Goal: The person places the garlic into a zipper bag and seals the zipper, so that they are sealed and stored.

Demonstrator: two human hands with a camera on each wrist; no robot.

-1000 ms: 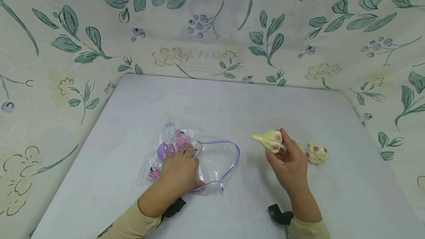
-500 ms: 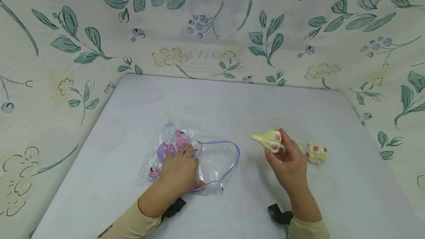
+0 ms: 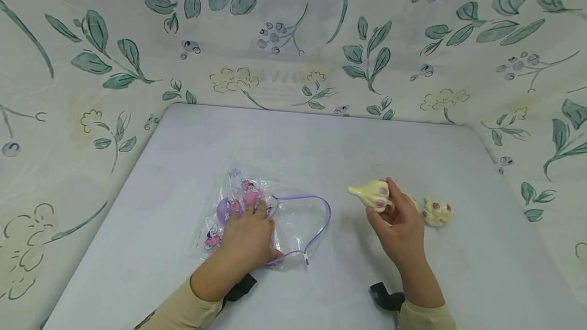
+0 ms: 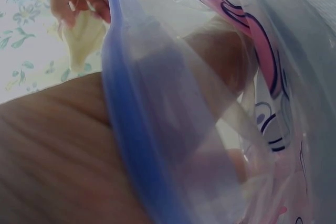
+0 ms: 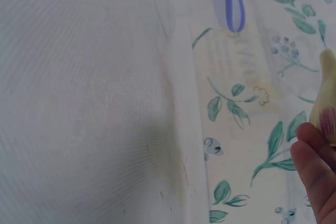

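A clear zip bag (image 3: 257, 218) printed with pink cartoon figures is pressed flat on the pale bench (image 3: 302, 141) by the left hand (image 3: 247, 238), fingers spread. A cream garlic bulb toy (image 3: 372, 195) is gripped above the bench by the right hand (image 3: 401, 230). 1 more garlic bulb (image 3: 437, 211) lies just beside that hand.

We see a pale lavender-grey tabletop (image 3: 293, 141) enclosed on its left, far and right sides by a cream cloth backdrop (image 3: 293, 29) printed with green leaves, blue berries and yellow flowers, under even, soft light.
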